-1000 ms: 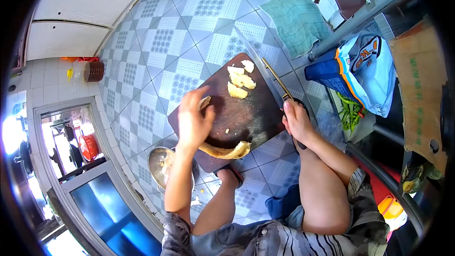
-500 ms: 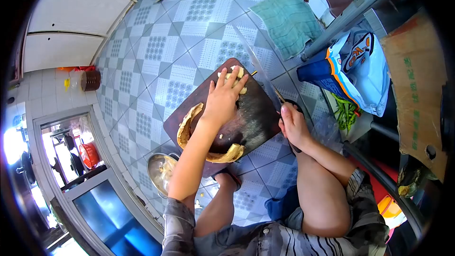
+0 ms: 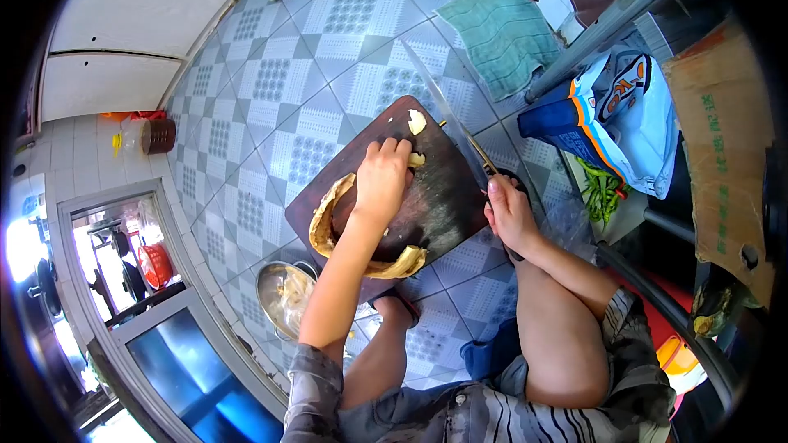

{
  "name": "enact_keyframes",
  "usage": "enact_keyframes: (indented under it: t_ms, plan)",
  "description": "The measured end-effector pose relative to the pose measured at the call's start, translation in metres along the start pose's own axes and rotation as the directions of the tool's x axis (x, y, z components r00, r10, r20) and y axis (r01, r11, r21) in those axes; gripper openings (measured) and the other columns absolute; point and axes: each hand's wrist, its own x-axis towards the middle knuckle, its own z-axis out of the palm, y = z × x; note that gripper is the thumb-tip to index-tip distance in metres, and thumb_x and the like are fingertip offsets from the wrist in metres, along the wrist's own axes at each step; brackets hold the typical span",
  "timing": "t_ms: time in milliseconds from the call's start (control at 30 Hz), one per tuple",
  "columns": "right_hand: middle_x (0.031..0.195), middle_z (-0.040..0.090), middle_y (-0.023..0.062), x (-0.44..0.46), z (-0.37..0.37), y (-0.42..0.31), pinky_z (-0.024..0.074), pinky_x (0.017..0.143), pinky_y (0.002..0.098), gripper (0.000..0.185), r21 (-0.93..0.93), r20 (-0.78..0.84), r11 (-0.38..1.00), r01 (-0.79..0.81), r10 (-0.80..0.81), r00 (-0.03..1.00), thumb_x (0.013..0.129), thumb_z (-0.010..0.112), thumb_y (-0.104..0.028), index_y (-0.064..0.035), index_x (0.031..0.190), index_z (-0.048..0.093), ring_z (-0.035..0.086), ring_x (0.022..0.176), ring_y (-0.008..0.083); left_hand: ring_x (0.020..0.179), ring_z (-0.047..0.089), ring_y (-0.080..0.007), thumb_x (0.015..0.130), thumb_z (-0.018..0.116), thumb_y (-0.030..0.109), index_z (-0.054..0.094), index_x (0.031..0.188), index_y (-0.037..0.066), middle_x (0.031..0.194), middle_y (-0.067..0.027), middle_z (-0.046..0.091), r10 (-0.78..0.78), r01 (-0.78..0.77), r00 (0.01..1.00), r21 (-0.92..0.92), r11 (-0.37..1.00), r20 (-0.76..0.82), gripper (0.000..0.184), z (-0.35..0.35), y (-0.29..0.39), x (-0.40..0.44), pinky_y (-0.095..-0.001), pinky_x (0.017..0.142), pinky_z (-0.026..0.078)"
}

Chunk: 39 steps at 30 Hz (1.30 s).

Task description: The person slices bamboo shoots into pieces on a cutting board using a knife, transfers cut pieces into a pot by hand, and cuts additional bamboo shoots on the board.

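Observation:
My right hand is closed round the handle of a long knife, whose blade points up and left past the board's right edge. Fingers curled, my left hand is over the dark cutting board, closed on pale cut pieces mostly hidden beneath it. One pale piece lies near the board's top corner, and a smaller one shows beside my left fingers. A long curved strip of peel-like food runs along the board's left and lower edges, passing partly under my left forearm.
A metal bowl with pale scraps stands on the tiled floor, left of the board. At the right are a blue and white bag, green peppers, a cardboard box and a metal rail. A green cloth lies beyond the board.
My left hand moved from the curved strip to the pale pieces, then curled its fingers and drew back towards me. Fewer pieces show on the board. My right hand still holds the knife.

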Motion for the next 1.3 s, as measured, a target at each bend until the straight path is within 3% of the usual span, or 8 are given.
enact_keyframes:
  t_ms: [133,333,600,967,1067,1133,1167,1300]
  plan:
    - [0.056,0.045,0.0067,0.001,0.003,0.005,0.0298,0.078,0.0418,0.038,-0.017,-0.038,0.999,0.046,-0.047,0.998,0.098,0.031,-0.033,-0.0086,0.072,0.044,0.044,0.072,0.0289,0.078,0.057,-0.0292,0.059,0.069,0.003,0.056,0.083,0.005,0.079,-0.0108,0.056,-0.001,-0.004,0.999,-0.096,0.995,-0.052,0.027,0.003,-0.011,0.006,-0.0382,0.071,0.046]
    - [0.057,0.045,0.0071,-0.002,0.000,0.003,0.0294,0.080,0.0426,0.038,0.028,-0.010,1.000,-0.008,0.008,1.000,0.098,0.031,-0.033,-0.0083,0.072,0.044,0.043,0.072,0.0295,0.070,0.063,-0.0293,0.063,0.069,0.008,0.056,0.079,0.003,0.074,-0.0135,0.064,-0.406,0.347,0.913,-0.591,0.728,0.037,0.021,0.004,-0.008,0.024,-0.0382,0.065,0.048]
    - [0.060,0.045,0.0082,-0.002,0.002,0.005,0.0296,0.079,0.0424,0.037,-0.025,-0.018,0.997,0.075,-0.075,0.997,0.098,0.032,-0.032,-0.0078,0.072,0.043,0.043,0.072,0.0289,0.078,0.065,-0.0314,0.067,0.074,0.024,0.062,0.093,0.001,0.082,-0.0159,0.066,-0.529,0.474,0.845,-0.344,0.811,-0.081,0.036,0.018,0.015,0.044,-0.0396,0.071,0.050]
    - [0.063,0.044,0.0121,-0.006,0.000,0.004,0.0279,0.081,0.0450,0.035,-0.014,0.004,0.998,0.059,-0.059,0.998,0.097,0.034,-0.032,-0.0066,0.075,0.045,0.044,0.077,0.0337,0.071,0.063,-0.0338,0.068,0.070,0.027,0.065,0.087,0.002,0.076,-0.0177,0.065,-0.489,0.454,0.872,-0.364,0.813,-0.005,0.031,0.019,0.012,0.039,-0.0402,0.067,0.049]
    - [0.060,0.043,0.0117,-0.006,-0.003,0.003,0.0357,0.073,0.0433,0.035,-0.023,0.002,0.991,0.130,-0.130,0.991,0.097,0.035,-0.031,-0.0063,0.076,0.045,0.046,0.065,0.0305,0.057,0.060,-0.0212,0.071,0.070,0.021,0.064,0.084,0.000,0.066,-0.0111,0.063,-0.453,0.411,0.891,-0.467,0.783,0.026,0.026,0.000,0.007,0.013,-0.0328,0.059,0.047]
    - [0.054,0.043,0.0081,-0.008,-0.002,-0.008,0.0394,0.052,0.0364,0.036,0.198,0.057,0.967,-0.160,0.152,0.987,0.099,0.034,-0.033,-0.0054,0.080,0.048,0.045,0.048,0.0205,0.060,0.054,-0.0087,0.075,0.071,0.016,0.063,0.085,-0.001,0.067,-0.0043,0.061,-0.433,0.369,0.897,-0.685,0.628,0.087,0.021,-0.024,0.000,-0.021,-0.0262,0.057,0.045]
    - [0.048,0.040,0.0017,-0.008,0.002,0.006,0.0313,0.036,0.0272,0.036,0.264,0.093,0.956,-0.130,0.109,0.990,0.099,0.033,-0.035,-0.0058,0.088,0.051,0.039,0.037,0.0095,0.062,0.053,-0.0063,0.076,0.072,0.013,0.062,0.086,-0.001,0.069,-0.0022,0.061,-0.466,0.348,0.884,-0.710,0.613,0.031,0.020,-0.034,-0.005,-0.045,-0.0243,0.057,0.045]
    - [0.055,0.042,-0.0010,-0.011,-0.001,0.006,0.0310,0.036,0.0199,0.043,0.258,0.178,0.955,-0.145,0.101,0.979,0.100,0.029,-0.036,-0.0027,0.121,0.049,0.038,0.040,0.0055,0.068,0.055,-0.0050,0.077,0.073,0.008,0.060,0.092,0.000,0.076,-0.0013,0.061,-0.658,0.380,0.744,-0.736,0.560,-0.116,0.022,-0.057,-0.018,-0.147,-0.0212,0.059,0.045]
